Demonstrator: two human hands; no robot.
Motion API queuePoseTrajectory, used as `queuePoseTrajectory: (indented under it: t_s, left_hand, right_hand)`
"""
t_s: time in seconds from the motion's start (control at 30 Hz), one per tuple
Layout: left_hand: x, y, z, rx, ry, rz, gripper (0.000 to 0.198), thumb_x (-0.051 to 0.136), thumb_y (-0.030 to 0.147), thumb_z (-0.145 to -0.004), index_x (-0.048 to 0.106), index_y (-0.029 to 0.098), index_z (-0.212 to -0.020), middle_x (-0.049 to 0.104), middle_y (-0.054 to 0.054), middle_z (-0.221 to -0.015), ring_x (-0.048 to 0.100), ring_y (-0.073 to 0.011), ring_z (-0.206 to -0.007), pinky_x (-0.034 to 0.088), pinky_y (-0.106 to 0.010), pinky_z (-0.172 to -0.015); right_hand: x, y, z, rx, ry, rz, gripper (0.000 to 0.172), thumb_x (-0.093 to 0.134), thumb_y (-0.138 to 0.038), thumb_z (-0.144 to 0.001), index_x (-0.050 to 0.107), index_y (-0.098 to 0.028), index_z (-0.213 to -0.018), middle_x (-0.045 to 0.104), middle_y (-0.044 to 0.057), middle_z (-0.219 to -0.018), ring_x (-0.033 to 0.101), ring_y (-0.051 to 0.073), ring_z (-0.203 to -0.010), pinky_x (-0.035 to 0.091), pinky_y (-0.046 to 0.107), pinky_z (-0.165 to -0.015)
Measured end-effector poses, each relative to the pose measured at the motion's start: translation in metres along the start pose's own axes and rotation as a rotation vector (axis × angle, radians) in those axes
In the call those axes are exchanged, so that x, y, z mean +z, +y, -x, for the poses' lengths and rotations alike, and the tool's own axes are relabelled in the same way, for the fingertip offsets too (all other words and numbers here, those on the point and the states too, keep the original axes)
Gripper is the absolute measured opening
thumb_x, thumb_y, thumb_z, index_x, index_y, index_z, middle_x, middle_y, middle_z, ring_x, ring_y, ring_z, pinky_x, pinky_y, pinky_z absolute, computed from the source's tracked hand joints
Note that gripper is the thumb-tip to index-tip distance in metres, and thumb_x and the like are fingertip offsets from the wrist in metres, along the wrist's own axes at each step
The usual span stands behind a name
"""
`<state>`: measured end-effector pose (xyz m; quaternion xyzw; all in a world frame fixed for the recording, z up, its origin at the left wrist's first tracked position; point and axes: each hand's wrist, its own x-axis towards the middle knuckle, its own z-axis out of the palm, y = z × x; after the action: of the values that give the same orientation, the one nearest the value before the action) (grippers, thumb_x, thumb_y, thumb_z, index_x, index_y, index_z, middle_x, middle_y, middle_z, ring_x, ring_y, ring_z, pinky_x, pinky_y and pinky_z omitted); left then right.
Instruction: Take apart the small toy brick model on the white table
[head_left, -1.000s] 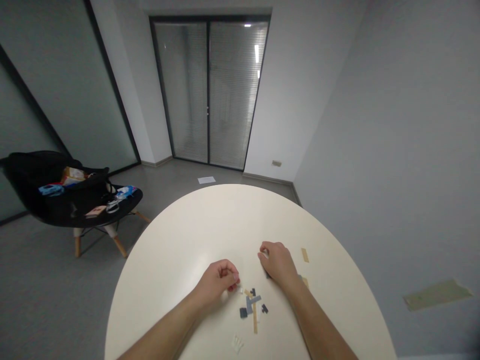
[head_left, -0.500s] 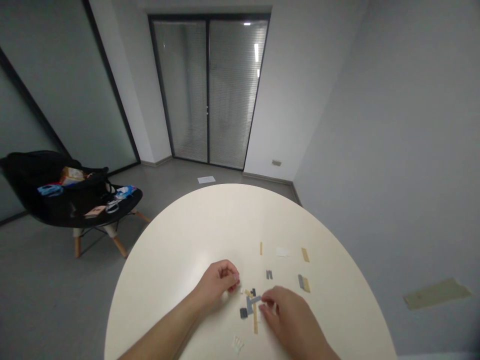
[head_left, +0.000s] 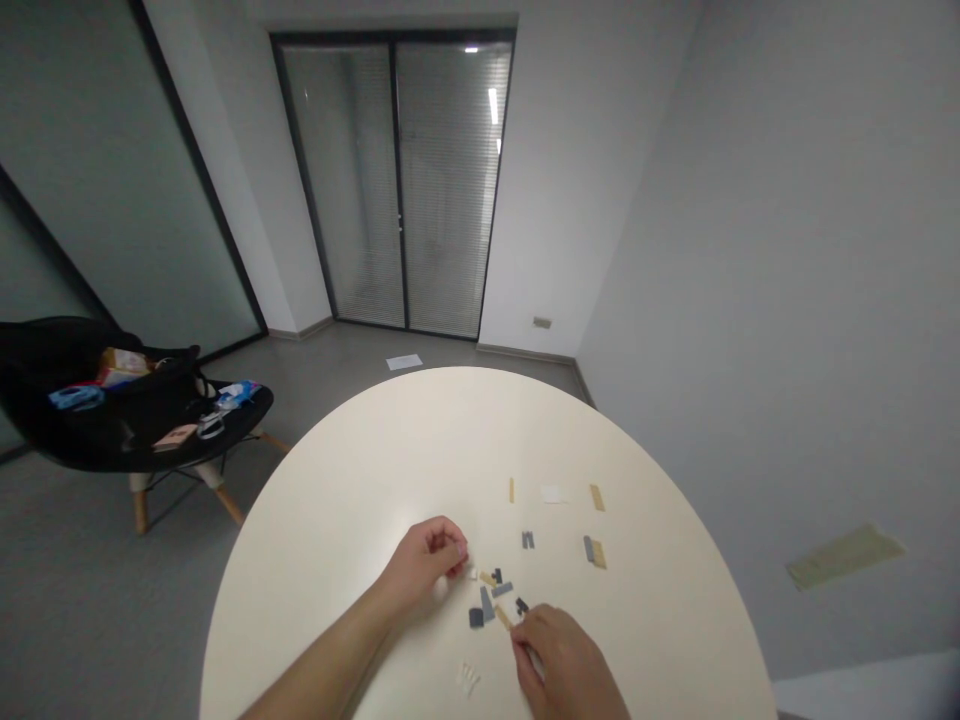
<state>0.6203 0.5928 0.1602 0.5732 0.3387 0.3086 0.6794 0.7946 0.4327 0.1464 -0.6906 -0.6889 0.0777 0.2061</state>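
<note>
My left hand (head_left: pixel 429 562) rests near the table's middle, its fingers curled and thumb and forefinger pinched; what they hold, if anything, is hidden. My right hand (head_left: pixel 564 655) is closed in a pinch at the near end of a narrow tan strip (head_left: pixel 502 616), which lies at a slant. Between the hands sit two grey strips (head_left: pixel 487 604), a dark grey square piece (head_left: pixel 476 618), a small dark piece (head_left: pixel 497 576) and a short tan piece (head_left: pixel 487 578). Another dark piece (head_left: pixel 522 606) is just beyond my right fingertips. A tiny white piece (head_left: pixel 473 574) lies beside my left fingertips.
The round cream table (head_left: pixel 360 440) also bears small white pieces (head_left: pixel 468 678), two grey pieces (head_left: pixel 528 540), a grey-and-tan pair (head_left: pixel 595 551), tan strips (head_left: pixel 597 497) and a white piece (head_left: pixel 553 494). At left stands a black chair (head_left: pixel 82 440) with a bag and items.
My right hand has come nearer to me, off the grey strip, and pinches the tan strip, which has turned. The two grey strips now lie apart. My left hand keeps its pose.
</note>
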Motion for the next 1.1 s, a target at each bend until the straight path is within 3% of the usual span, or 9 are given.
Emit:
queuePoseTrajectory:
  t_s: [0.13,0.27,0.4,0.5,0.7,0.87,1.1]
  left_hand:
    - [0.000,-0.001,-0.001,-0.007,0.013,-0.016,0.025,0.075,0.036,-0.070,0.061,0.014,-0.072,0.062,-0.001,-0.056,0.052,-0.0117,-0.052,0.041,-0.024,-0.055]
    - [0.000,-0.002,0.000,-0.011,0.011,-0.033,0.022,0.073,0.034,-0.071,0.062,0.014,-0.073,0.062,-0.002,-0.057,0.052,-0.0119,-0.053,0.041,-0.025,-0.055]
    - [0.002,0.000,0.001,-0.006,0.009,-0.014,0.023,0.074,0.034,-0.071,0.062,0.014,-0.072,0.062,-0.001,-0.057,0.052,-0.0117,-0.053,0.041,-0.025,-0.055]
    - [0.003,0.003,0.001,-0.012,0.016,0.000,0.027,0.076,0.037,-0.069,0.061,0.014,-0.071,0.062,-0.002,-0.057,0.052,-0.0117,-0.052,0.041,-0.025,-0.055]
    - [0.002,0.003,-0.001,-0.012,0.019,0.025,0.031,0.078,0.040,-0.069,0.061,0.014,-0.072,0.063,-0.002,-0.057,0.052,-0.0116,-0.052,0.041,-0.024,-0.055]
    - [0.001,0.001,-0.002,-0.011,0.012,0.016,0.031,0.078,0.041,-0.070,0.061,0.014,-0.073,0.063,-0.002,-0.057,0.052,-0.0116,-0.052,0.041,-0.024,-0.055]
    - [0.000,0.004,-0.002,-0.005,0.002,-0.021,0.032,0.078,0.041,-0.070,0.061,0.014,-0.072,0.062,-0.001,-0.056,0.051,-0.0114,-0.051,0.040,-0.024,-0.054]
  right_hand:
    - [-0.003,0.002,0.003,0.088,-0.020,0.056,0.025,0.051,0.001,-0.075,0.065,-0.020,-0.075,0.066,0.001,-0.076,0.059,0.015,-0.071,0.042,0.024,-0.068]
    - [-0.028,0.004,-0.009,0.157,0.012,0.019,0.022,0.052,-0.004,-0.075,0.066,-0.021,-0.076,0.065,0.001,-0.074,0.058,0.015,-0.067,0.040,0.025,-0.066]
    - [-0.064,0.010,-0.049,0.231,0.086,-0.011,0.016,0.054,-0.013,-0.079,0.068,-0.021,-0.077,0.068,0.001,-0.075,0.059,0.015,-0.069,0.040,0.025,-0.068]
    - [-0.074,0.017,-0.089,0.284,0.093,0.052,0.014,0.057,-0.015,-0.078,0.070,-0.020,-0.078,0.071,0.003,-0.082,0.062,0.016,-0.076,0.039,0.026,-0.071]
    - [-0.058,0.025,-0.141,0.426,0.004,0.254,0.019,0.054,-0.013,-0.078,0.073,-0.019,-0.080,0.074,0.008,-0.084,0.066,0.019,-0.080,0.039,0.027,-0.068]
    - [-0.047,0.024,-0.149,0.453,-0.023,0.283,0.021,0.052,-0.017,-0.083,0.073,-0.016,-0.085,0.074,0.014,-0.087,0.067,0.021,-0.080,0.042,0.029,-0.070]
    - [-0.040,0.017,-0.152,0.355,-0.016,0.313,0.027,0.049,-0.032,-0.094,0.072,-0.017,-0.096,0.070,0.012,-0.099,0.065,0.020,-0.090,0.044,0.027,-0.075]
